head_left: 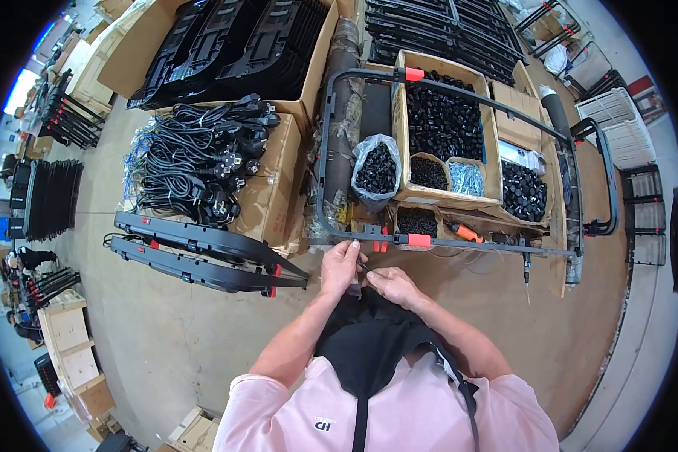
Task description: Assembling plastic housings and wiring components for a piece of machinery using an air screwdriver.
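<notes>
The left hand [342,265] and right hand [394,286], fingers pinched narrow, share a small dark piece [362,264] beside the black tubular frame [322,172], presumably to steady it.

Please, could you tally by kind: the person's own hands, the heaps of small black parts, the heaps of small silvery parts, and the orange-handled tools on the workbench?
Own hands: left hand, right hand: 2
Heaps of black parts: 5
Heap of silvery parts: 1
Orange-handled tool: 1
Total: 9

Bright light, fisheye-curved edges
</notes>
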Demonstrator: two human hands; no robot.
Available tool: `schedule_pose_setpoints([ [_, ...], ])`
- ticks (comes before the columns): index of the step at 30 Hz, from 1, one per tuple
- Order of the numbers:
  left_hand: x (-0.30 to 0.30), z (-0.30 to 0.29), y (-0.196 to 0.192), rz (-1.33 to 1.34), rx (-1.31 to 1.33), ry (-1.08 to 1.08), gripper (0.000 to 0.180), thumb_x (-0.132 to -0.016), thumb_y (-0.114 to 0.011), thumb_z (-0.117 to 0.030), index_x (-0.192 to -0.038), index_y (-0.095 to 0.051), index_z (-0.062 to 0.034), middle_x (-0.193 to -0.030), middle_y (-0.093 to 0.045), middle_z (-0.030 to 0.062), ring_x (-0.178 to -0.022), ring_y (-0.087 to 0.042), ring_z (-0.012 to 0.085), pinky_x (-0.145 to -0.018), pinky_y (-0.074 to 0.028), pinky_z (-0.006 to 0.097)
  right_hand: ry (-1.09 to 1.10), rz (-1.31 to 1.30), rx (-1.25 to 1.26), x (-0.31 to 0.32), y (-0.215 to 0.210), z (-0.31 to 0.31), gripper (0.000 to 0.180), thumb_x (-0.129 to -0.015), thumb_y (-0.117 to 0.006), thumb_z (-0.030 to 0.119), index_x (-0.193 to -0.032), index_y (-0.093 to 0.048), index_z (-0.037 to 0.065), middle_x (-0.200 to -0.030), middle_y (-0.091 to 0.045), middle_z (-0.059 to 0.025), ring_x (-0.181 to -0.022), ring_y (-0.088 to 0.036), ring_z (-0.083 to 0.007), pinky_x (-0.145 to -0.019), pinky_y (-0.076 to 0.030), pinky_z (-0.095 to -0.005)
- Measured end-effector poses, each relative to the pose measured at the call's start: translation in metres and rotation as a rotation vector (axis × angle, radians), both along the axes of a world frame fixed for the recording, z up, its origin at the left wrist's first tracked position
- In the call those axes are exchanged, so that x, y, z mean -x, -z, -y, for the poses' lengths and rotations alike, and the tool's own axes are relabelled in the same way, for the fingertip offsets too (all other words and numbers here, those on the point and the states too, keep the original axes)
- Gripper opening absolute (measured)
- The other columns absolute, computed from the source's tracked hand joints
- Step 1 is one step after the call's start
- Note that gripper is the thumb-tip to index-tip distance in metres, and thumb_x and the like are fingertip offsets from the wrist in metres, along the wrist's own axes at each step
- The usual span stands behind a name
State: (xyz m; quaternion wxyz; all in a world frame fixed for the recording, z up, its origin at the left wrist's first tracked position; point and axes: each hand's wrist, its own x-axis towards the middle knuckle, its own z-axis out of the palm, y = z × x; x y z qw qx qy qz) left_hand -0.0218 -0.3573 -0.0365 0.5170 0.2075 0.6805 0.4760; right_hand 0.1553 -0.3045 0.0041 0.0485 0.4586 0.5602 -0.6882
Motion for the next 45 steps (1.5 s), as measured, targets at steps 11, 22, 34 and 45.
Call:
schedule_pose_setpoints([
  [11,0.003,-0.005,-0.012,-0.184,0.022,0.1,0.037,-0.111,-0.055,-0.028,-0.104,-0.077,0.0008,-0.085,-0.076,0.0072,-0.071,-0.064,0.0107,-0.068,-0.053,0.031,0.076,-0.028,-0.006,0.002,0.006,-0.001,0.04,-0.109,-0.056,0.038,-0.105,-0.077,0.005,-0.067,-0.048,0.0068,-0.06,-0.042,-0.0062,-0.054,-0.035,-0.0279],
  [22,0.015,0.002,-0.021,-0.268,0.157,0.274,0.046,-0.106,-0.062,-0.04,-0.123,-0.071,0.0012,-0.1,-0.076,0.0161,-0.092,-0.073,0.0275,-0.084,-0.056,0.04,0.146,-0.137,0.162,0.01,0.023,-0.001,0.038,-0.11,-0.054,0.036,-0.098,-0.072,0.005,-0.07,-0.051,0.0053,-0.062,-0.044,-0.0084,-0.057,-0.037,-0.0291],
  [34,-0.002,0.074,-0.01,-0.458,-0.216,0.219,0.043,-0.099,-0.07,-0.024,-0.135,-0.06,-0.0016,-0.145,-0.051,0.0336,-0.141,-0.048,0.0447,-0.119,-0.039,0.051,0.367,-0.273,0.321,0.056,0.009,-0.014,0.035,-0.115,-0.049,0.035,-0.103,-0.065,0.005,-0.068,-0.055,0.0013,-0.059,-0.051,-0.0099,-0.054,-0.043,-0.0277],
  [45,0.002,0.083,0.014,-0.213,-0.143,0.34,0.051,-0.1,-0.07,-0.03,-0.141,-0.059,-0.0032,-0.14,-0.061,0.0272,-0.132,-0.057,0.0424,-0.114,-0.044,0.047,0.407,-0.221,0.316,0.065,0.013,-0.012,0.038,-0.115,-0.05,0.034,-0.12,-0.071,0.002,-0.097,-0.067,-0.0047,-0.09,-0.064,-0.016,-0.081,-0.056,-0.0325],
])
